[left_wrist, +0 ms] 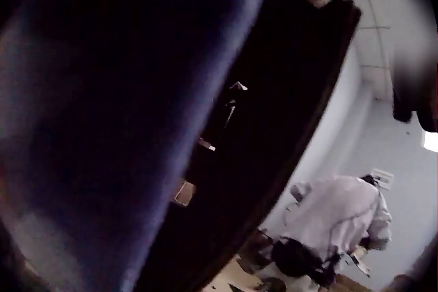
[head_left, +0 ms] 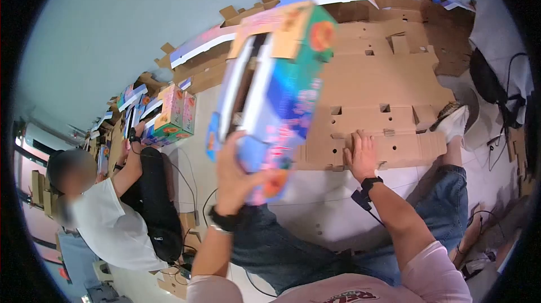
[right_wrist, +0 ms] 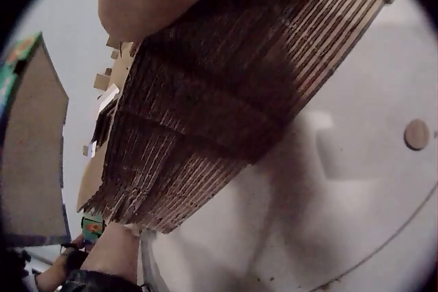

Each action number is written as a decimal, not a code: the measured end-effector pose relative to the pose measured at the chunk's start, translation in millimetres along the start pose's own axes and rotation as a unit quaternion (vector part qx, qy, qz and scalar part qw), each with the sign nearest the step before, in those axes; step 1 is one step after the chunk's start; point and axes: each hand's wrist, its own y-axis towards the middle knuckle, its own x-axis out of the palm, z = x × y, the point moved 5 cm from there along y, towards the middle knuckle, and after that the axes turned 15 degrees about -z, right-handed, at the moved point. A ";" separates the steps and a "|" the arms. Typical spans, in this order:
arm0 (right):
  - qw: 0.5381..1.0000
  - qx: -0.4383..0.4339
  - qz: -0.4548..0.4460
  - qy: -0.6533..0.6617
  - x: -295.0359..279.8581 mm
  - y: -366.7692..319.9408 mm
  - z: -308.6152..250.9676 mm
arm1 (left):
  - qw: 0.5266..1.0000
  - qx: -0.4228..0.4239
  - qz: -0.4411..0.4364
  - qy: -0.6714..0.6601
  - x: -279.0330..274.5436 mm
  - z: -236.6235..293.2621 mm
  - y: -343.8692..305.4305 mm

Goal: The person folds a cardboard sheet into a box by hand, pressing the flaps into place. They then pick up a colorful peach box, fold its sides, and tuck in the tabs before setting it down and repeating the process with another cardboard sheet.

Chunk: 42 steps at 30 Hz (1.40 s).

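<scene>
My left hand (head_left: 234, 182) grips a printed cardboard box (head_left: 293, 92) by its lower end. The box is raised off the floor and tilted, its long white-edged opening facing left. Its printing is orange, green, blue and pink. In the left wrist view the box's dark blue panel (left_wrist: 157, 100) fills much of the picture, close to the lens. My right hand (head_left: 363, 154) rests with extended fingers on the near edge of a stack of flat brown cardboard (head_left: 372, 86). In the right wrist view the layered edges of the stack (right_wrist: 205, 121) show below the hand.
Another person (head_left: 110, 213) sits at the left beside more printed boxes (head_left: 177, 111). Cut cardboard trays (head_left: 203, 55) line the wall. My bare foot and leg (head_left: 453, 128) lie along the stack's right end. Cables (head_left: 194, 190) run over the tiled floor. A person (left_wrist: 335, 210) bends over at the back.
</scene>
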 end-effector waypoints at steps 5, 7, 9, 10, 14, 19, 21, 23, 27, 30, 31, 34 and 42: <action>0.831 0.138 0.104 0.529 -9.7 -78.9 60.2 | 0.986 0.054 -0.147 0.064 135.2 56.0 14.4; 0.757 0.228 0.115 0.602 -15.9 -135.5 100.8 | 0.976 0.064 -0.164 0.130 169.0 50.4 27.0; 0.692 0.297 0.077 0.653 -14.9 -188.2 125.9 | 0.968 0.019 -0.162 0.189 196.1 28.1 43.4; 0.667 0.332 0.050 0.665 -10.3 -211.6 134.4 | 0.962 -0.023 -0.185 0.201 208.1 18.4 49.6; 0.637 0.328 -0.039 0.696 -9.1 -228.8 115.2 | 0.967 -0.028 -0.179 0.181 204.8 19.2 47.8; 0.622 0.257 -0.187 0.715 -7.2 -199.3 74.1 | 0.985 0.084 -0.031 0.151 148.3 -4.4 43.8; 0.616 0.264 -0.207 0.713 7.1 -204.1 71.2 | 0.990 0.045 0.005 0.134 123.6 -26.2 42.2; 0.609 0.273 -0.229 0.709 21.0 -210.2 71.4 | 0.993 0.006 0.039 0.115 109.0 -59.6 37.3; 0.627 0.294 -0.208 0.690 15.2 -213.3 83.8 | 0.976 -0.107 0.137 -0.132 130.6 -194.2 14.9; 0.657 0.297 -0.162 0.674 10.5 -209.4 102.9 | 0.965 -0.132 0.106 -0.199 144.6 -193.3 5.0; 0.678 0.296 -0.138 0.659 9.1 -207.7 111.7 | 0.971 -0.124 0.047 -0.199 149.9 -187.3 3.8; 0.752 0.262 -0.073 0.601 2.8 -193.8 131.5 | 0.991 -0.134 0.026 -0.003 145.5 -183.3 10.9; 0.950 0.172 0.046 0.255 -60.6 -111.6 158.6 | 0.979 -0.138 -0.150 -0.022 134.5 -191.5 54.2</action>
